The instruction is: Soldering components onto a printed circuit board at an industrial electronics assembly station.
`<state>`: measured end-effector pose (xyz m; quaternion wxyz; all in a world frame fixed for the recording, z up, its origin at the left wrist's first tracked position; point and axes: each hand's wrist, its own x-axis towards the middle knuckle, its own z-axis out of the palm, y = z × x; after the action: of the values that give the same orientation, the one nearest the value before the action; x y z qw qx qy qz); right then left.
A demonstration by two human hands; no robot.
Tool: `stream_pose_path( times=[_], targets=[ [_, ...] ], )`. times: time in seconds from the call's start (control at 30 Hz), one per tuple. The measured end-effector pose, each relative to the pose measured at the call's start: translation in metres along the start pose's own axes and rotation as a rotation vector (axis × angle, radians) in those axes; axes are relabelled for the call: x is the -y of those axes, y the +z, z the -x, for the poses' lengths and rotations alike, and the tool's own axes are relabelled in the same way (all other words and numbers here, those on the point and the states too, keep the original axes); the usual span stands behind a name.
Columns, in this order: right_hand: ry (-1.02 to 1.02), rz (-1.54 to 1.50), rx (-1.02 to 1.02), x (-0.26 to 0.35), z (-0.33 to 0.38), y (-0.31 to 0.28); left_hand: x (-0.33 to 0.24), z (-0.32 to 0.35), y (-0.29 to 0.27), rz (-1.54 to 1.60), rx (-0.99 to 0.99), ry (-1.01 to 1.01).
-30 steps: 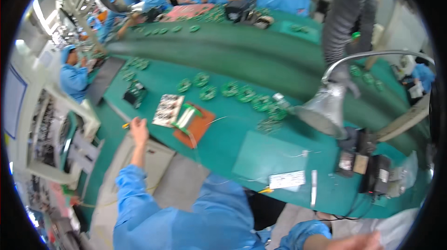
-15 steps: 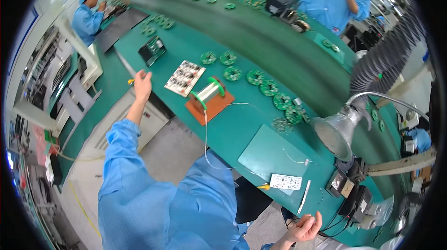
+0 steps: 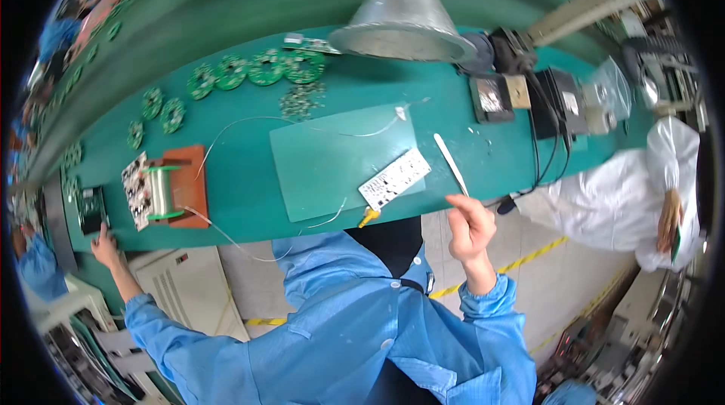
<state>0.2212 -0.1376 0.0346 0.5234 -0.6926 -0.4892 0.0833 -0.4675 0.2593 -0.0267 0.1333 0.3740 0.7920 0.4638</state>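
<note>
My left hand (image 3: 104, 245) rests with spread fingers on the bench's left front edge, beside a small black device (image 3: 94, 210). My right hand (image 3: 468, 225) hovers at the front edge of the green bench (image 3: 249, 178), fingers loosely curled and nothing visible in them. Its forefinger is just below the tip of white tweezers (image 3: 451, 163). A white rectangular circuit board (image 3: 394, 178) lies on a green mat (image 3: 332, 163) to the left of that hand. A small yellow-tipped part (image 3: 368, 216) sits at the mat's front edge.
A solder-wire spool (image 3: 161, 190) sits on an orange-brown block (image 3: 190, 178) beside a populated board (image 3: 134, 190). Round green boards (image 3: 253, 73) line the back. A metal lamp shade (image 3: 402, 16) hangs above; black boxes (image 3: 559, 99) and a white bag (image 3: 627, 186) stand right.
The view has swung to the right along the bench. My right hand has risen from the lower edge to the tweezers' tip. My left hand stays at the bench's left end.
</note>
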Motion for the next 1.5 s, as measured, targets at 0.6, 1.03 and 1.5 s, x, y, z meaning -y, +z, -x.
stream_pose_path(
  times=[0.6,1.03,1.5],
  targets=[
    [0.230,0.703,0.201,-0.013,-0.033,-0.019,0.009,-0.011,0.013,-0.234,0.088,0.359],
    [0.327,0.156,-0.082,-0.010,-0.029,-0.025,-0.259,0.295,-0.011,-0.146,0.576,1.250],
    [0.168,-0.189,-0.124,0.000,-0.023,-0.026,-0.294,0.267,0.187,-1.106,1.409,1.113]
  ],
)
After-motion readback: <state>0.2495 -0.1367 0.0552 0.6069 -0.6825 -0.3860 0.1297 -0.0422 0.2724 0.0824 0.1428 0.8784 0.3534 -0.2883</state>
